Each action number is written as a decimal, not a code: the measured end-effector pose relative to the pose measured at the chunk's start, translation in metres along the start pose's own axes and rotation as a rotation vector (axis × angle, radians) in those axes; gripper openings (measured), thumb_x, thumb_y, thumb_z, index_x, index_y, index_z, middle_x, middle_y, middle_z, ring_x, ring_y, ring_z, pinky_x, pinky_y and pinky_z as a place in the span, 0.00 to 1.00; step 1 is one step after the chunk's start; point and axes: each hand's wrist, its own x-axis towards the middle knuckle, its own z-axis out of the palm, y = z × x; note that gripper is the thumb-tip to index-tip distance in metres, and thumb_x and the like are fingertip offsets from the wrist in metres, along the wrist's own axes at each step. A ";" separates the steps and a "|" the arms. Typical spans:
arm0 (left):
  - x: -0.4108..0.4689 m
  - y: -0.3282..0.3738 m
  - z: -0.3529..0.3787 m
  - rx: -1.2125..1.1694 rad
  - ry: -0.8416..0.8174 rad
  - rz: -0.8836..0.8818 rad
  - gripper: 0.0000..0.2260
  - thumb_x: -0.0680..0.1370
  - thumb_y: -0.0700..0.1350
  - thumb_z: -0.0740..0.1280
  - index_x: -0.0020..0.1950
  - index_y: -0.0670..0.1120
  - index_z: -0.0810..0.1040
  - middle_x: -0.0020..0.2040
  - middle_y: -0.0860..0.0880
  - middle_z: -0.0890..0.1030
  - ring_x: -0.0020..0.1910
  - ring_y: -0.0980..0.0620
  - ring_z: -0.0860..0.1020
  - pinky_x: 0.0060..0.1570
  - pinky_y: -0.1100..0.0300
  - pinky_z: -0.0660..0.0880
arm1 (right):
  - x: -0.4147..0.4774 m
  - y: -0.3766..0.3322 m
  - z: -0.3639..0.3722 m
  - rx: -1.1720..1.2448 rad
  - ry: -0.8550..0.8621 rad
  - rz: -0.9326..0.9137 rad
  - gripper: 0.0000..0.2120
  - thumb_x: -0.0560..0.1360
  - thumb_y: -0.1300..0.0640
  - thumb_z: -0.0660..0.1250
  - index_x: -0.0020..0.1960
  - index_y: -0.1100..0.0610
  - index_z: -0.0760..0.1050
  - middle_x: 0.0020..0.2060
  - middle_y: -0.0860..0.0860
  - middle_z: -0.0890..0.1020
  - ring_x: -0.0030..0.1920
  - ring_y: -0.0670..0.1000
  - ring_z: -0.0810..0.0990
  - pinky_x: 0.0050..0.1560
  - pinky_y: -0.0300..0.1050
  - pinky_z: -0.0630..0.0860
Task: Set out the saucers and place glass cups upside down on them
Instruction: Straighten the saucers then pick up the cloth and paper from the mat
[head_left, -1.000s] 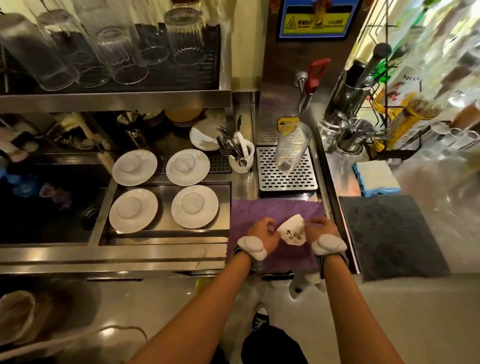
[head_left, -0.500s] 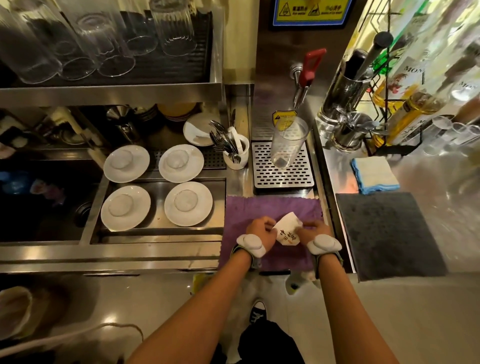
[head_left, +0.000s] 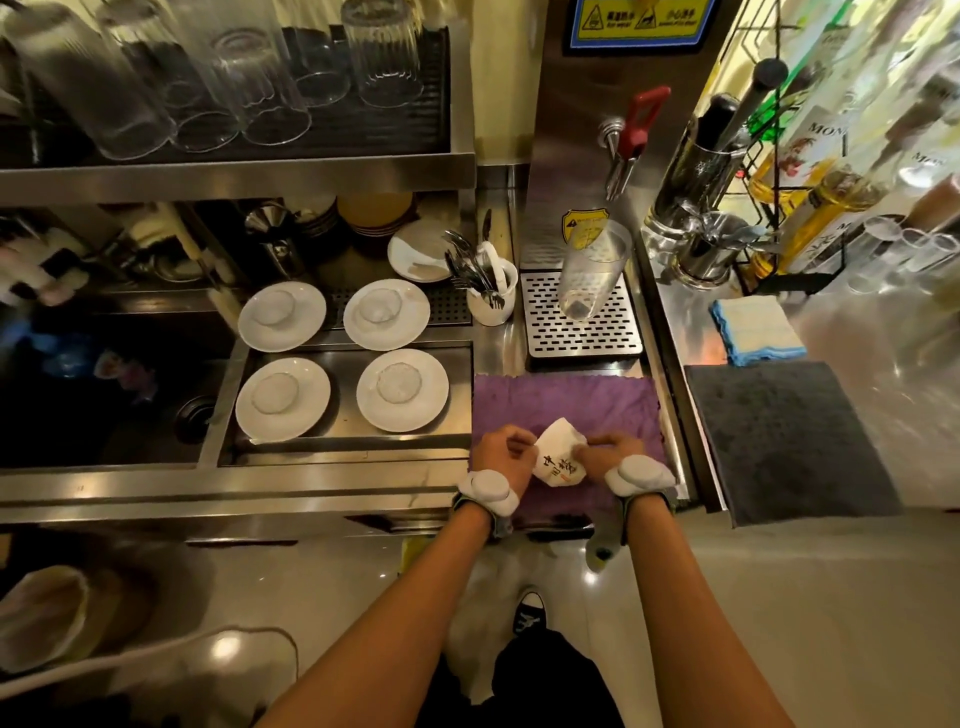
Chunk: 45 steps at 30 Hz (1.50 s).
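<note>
Several white saucers stand in two rows on the steel counter, each with a small glass cup upside down on it: back left saucer (head_left: 306, 327), back right saucer (head_left: 413, 325), front left saucer (head_left: 311, 410), front right saucer (head_left: 431, 400). One cup (head_left: 399, 383) sits on the front right saucer. Over the purple cloth (head_left: 613, 410), my left hand (head_left: 504, 454) and my right hand (head_left: 608, 454) both pinch a white printed paper napkin (head_left: 558, 460) between them.
Tall glasses (head_left: 260, 88) stand upside down on the upper shelf. A tall glass (head_left: 589, 275) stands on the perforated drip tray under a red tap. A white holder with cutlery (head_left: 491, 291) stands beside it. A dark mat (head_left: 784, 436) and a blue-edged cloth (head_left: 756, 332) lie right.
Both hands have kept working the paper napkin over the purple cloth; its shape has shifted a little between my fingers. The saucers and cups have not moved.
</note>
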 end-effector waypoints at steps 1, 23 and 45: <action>-0.005 -0.005 -0.006 -0.009 0.021 -0.007 0.07 0.75 0.39 0.69 0.53 0.41 0.82 0.51 0.43 0.85 0.50 0.46 0.83 0.52 0.55 0.81 | -0.005 -0.002 0.006 -0.004 -0.015 -0.007 0.18 0.73 0.58 0.73 0.62 0.62 0.80 0.57 0.60 0.84 0.54 0.58 0.83 0.54 0.46 0.79; -0.089 -0.145 -0.122 -0.119 0.192 -0.189 0.07 0.76 0.36 0.68 0.52 0.40 0.83 0.49 0.41 0.85 0.50 0.44 0.83 0.52 0.54 0.81 | -0.082 -0.018 0.164 -0.308 -0.378 -0.020 0.25 0.73 0.58 0.73 0.68 0.64 0.75 0.67 0.61 0.78 0.69 0.61 0.76 0.66 0.51 0.74; -0.095 -0.204 -0.133 -0.015 0.120 -0.303 0.08 0.77 0.40 0.69 0.54 0.41 0.83 0.51 0.43 0.85 0.50 0.45 0.83 0.49 0.60 0.78 | -0.091 0.014 0.210 -0.310 -0.288 -0.035 0.16 0.76 0.58 0.71 0.58 0.68 0.82 0.59 0.63 0.83 0.62 0.62 0.81 0.65 0.51 0.76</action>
